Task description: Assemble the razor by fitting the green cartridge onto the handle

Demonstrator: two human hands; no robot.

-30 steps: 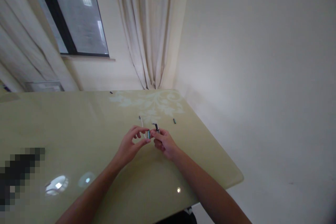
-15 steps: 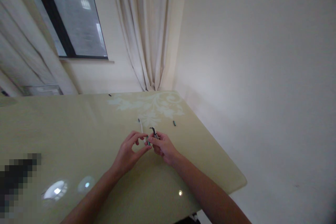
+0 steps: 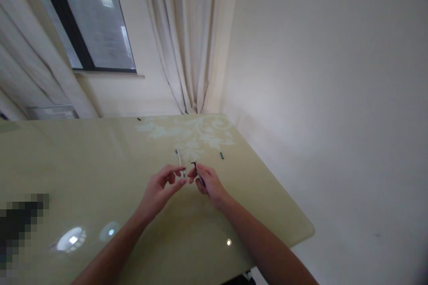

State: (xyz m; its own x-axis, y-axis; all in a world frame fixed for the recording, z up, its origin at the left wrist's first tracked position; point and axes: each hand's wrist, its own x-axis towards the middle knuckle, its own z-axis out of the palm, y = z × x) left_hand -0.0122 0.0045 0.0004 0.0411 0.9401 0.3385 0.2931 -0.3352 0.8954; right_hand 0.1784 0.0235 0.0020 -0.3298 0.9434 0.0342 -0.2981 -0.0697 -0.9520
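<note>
Near the middle of the glossy table, my left hand (image 3: 165,185) has its thumb and forefinger around a small dark piece (image 3: 183,173), pinched at its ends. My right hand (image 3: 207,182) is closed on a slim dark tool with a bent tip (image 3: 195,165), which points up and left. The two hands are a little apart. Behind my left fingers lies a white toothbrush-like stick (image 3: 179,158) with a dark end; its lower part is hidden by the fingers.
On the table (image 3: 267,213), a small dark battery-like piece (image 3: 222,156) lies right of the hands, and another dark bit (image 3: 138,119) lies by the far edge. A wall (image 3: 317,98) borders the right side; curtains (image 3: 187,44) hang behind.
My left hand has moved slightly left, away from my right hand, with the small piece. My right fingers have come off that piece and the tool has shifted in my right hand.
</note>
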